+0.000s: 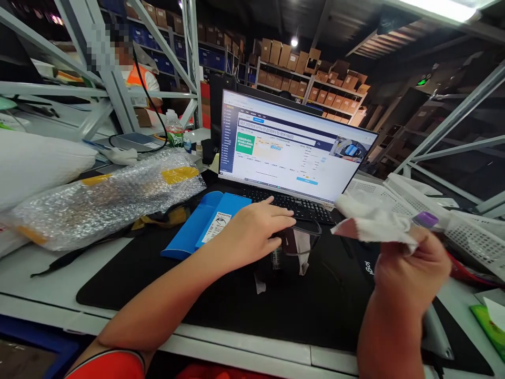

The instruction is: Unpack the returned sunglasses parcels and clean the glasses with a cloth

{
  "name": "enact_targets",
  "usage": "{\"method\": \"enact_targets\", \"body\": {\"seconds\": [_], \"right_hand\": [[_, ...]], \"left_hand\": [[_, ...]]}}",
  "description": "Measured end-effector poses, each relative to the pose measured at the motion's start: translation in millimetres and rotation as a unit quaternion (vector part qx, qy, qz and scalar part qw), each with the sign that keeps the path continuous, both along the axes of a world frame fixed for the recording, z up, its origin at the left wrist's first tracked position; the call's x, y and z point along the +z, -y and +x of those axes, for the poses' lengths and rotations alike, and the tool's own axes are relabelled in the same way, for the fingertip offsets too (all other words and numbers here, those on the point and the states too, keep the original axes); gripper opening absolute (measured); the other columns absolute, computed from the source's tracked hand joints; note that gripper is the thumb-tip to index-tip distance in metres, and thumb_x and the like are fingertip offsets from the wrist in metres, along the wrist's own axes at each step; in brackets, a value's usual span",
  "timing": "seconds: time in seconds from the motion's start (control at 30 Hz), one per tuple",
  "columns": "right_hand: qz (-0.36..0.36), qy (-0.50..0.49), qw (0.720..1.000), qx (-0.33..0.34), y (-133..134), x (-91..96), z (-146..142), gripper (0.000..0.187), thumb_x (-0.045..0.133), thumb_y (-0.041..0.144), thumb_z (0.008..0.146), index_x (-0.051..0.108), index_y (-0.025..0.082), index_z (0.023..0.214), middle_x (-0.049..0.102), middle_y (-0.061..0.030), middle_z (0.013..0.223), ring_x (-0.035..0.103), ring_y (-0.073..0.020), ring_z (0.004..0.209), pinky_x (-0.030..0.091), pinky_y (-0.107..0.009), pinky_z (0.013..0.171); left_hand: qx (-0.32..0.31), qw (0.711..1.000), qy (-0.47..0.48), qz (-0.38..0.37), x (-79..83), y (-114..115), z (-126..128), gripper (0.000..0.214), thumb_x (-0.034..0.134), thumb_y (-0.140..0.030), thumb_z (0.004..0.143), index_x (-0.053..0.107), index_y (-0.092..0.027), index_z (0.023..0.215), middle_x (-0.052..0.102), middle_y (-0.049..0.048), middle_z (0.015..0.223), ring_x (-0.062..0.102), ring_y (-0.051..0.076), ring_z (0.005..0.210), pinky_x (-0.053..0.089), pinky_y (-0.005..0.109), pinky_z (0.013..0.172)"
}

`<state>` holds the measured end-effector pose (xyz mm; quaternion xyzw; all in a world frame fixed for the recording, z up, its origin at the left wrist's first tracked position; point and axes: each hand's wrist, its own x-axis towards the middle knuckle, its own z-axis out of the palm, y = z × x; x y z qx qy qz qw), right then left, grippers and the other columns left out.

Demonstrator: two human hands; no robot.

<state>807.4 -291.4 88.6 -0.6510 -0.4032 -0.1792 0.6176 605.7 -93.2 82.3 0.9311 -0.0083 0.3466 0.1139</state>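
My left hand (256, 229) reaches over the front edge of the black keyboard (311, 208), fingers spread and holding nothing. Just beyond its fingertips, a dark-framed item like a pair of glasses (313, 226) lies on the black mat (307, 310); my hand partly covers it, and I cannot tell whether they touch. A flat blue box (234, 202) with a white printed label lies beside my left wrist, next to a blue sleeve (197, 223). Off to the right, my right hand (414, 260) is raised and closed on a crumpled white cloth (371, 218).
A lit monitor (288, 147) stands behind the keyboard. A bubble-wrapped package (106, 200) lies at the left, with bottles (173, 129) behind it. White perforated baskets (477, 239) stand at the right. A person in an orange vest (136, 76) is beyond the metal frame.
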Motion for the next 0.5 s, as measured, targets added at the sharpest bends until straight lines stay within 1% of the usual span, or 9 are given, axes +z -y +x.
{"method": "enact_targets", "body": {"seconds": [0.03, 0.07, 0.1, 0.13, 0.17, 0.2, 0.27, 0.37, 0.5], "right_hand": [[-0.010, 0.046, 0.999, 0.016, -5, -2.9, -8, 0.037, 0.072, 0.020, 0.080, 0.040, 0.023, 0.062, 0.038, 0.0057, 0.059, 0.034, -0.0126, 0.057, 0.027, -0.027, 0.055], [-0.045, 0.095, 0.993, 0.054, -10, -5.9, -14, 0.035, 0.070, 0.014, 0.078, 0.040, 0.022, 0.061, 0.038, 0.0061, 0.058, 0.032, -0.0117, 0.055, 0.025, -0.027, 0.053], [-0.101, 0.137, 0.980, 0.108, -16, -8.3, -19, 0.034, 0.068, 0.010, 0.076, 0.041, 0.022, 0.060, 0.039, 0.0062, 0.056, 0.032, -0.0110, 0.053, 0.024, -0.026, 0.052], [-0.164, 0.163, 0.959, 0.163, -21, -9.9, -22, 0.032, 0.065, 0.007, 0.075, 0.040, 0.021, 0.059, 0.040, 0.0061, 0.055, 0.032, -0.0104, 0.052, 0.023, -0.026, 0.051], [-0.211, 0.174, 0.941, 0.199, -24, -10.5, -23, 0.031, 0.062, 0.006, 0.074, 0.040, 0.021, 0.059, 0.041, 0.0059, 0.055, 0.033, -0.0101, 0.052, 0.022, -0.026, 0.051], [-0.243, 0.170, 0.929, 0.220, -27, -10.3, -22, 0.031, 0.061, 0.005, 0.073, 0.039, 0.021, 0.059, 0.042, 0.0058, 0.055, 0.034, -0.0100, 0.052, 0.023, -0.025, 0.051], [-0.268, 0.132, 0.925, 0.233, -28, -7.7, -18, 0.031, 0.062, 0.007, 0.074, 0.039, 0.021, 0.060, 0.044, 0.0057, 0.057, 0.036, -0.0104, 0.055, 0.024, -0.025, 0.053], [-0.286, 0.053, 0.920, 0.262, -29, -4.0, -9, 0.030, 0.067, 0.013, 0.075, 0.041, 0.021, 0.062, 0.047, 0.0049, 0.061, 0.039, -0.0118, 0.059, 0.028, -0.025, 0.056], [-0.268, -0.019, 0.914, 0.304, -37, -7.9, -3, 0.029, 0.067, 0.018, 0.073, 0.040, 0.022, 0.063, 0.047, 0.0041, 0.063, 0.040, -0.0130, 0.062, 0.031, -0.025, 0.058]], "left_hand": [[-0.003, 1.000, 0.000, 0.005, -2.3, 3, 3, 0.042, 0.067, -0.005, 0.077, 0.070, -0.019, 0.116, 0.074, 0.0084, 0.124, 0.070, 0.023, 0.115, 0.045, 0.052, 0.117], [-0.004, 1.000, 0.003, 0.009, -4.5, 6, 5, 0.041, 0.067, -0.006, 0.076, 0.070, -0.019, 0.115, 0.074, 0.0080, 0.123, 0.071, 0.023, 0.114, 0.046, 0.052, 0.116], [0.001, 1.000, 0.009, 0.011, -6.2, 8, 6, 0.040, 0.067, -0.006, 0.076, 0.070, -0.019, 0.114, 0.074, 0.0077, 0.123, 0.071, 0.023, 0.113, 0.048, 0.050, 0.114], [0.011, 1.000, 0.021, 0.010, -7.5, 9, 7, 0.039, 0.067, -0.007, 0.075, 0.070, -0.019, 0.113, 0.074, 0.0074, 0.123, 0.071, 0.023, 0.111, 0.051, 0.049, 0.112], [0.023, 0.999, 0.035, 0.008, -8.4, 10, 8, 0.038, 0.068, -0.007, 0.075, 0.069, -0.019, 0.111, 0.075, 0.0071, 0.122, 0.072, 0.024, 0.110, 0.053, 0.047, 0.109], [0.036, 0.998, 0.051, 0.005, -8.9, 11, 8, 0.037, 0.068, -0.008, 0.075, 0.069, -0.019, 0.110, 0.075, 0.0068, 0.121, 0.072, 0.024, 0.109, 0.055, 0.045, 0.106], [0.048, 0.996, 0.079, 0.002, -9.1, 10, 7, 0.035, 0.068, -0.009, 0.076, 0.069, -0.020, 0.109, 0.076, 0.0056, 0.117, 0.073, 0.023, 0.107, 0.057, 0.042, 0.104], [0.046, 0.993, 0.106, 0.009, -8.8, 7, 6, 0.032, 0.067, -0.012, 0.079, 0.069, -0.020, 0.109, 0.077, 0.0038, 0.114, 0.073, 0.021, 0.105, 0.056, 0.040, 0.106], [0.043, 0.992, 0.116, 0.036, -8.4, 5, 5, 0.028, 0.067, -0.012, 0.082, 0.069, -0.019, 0.109, 0.076, 0.0042, 0.112, 0.072, 0.019, 0.102, 0.054, 0.041, 0.108]]}}
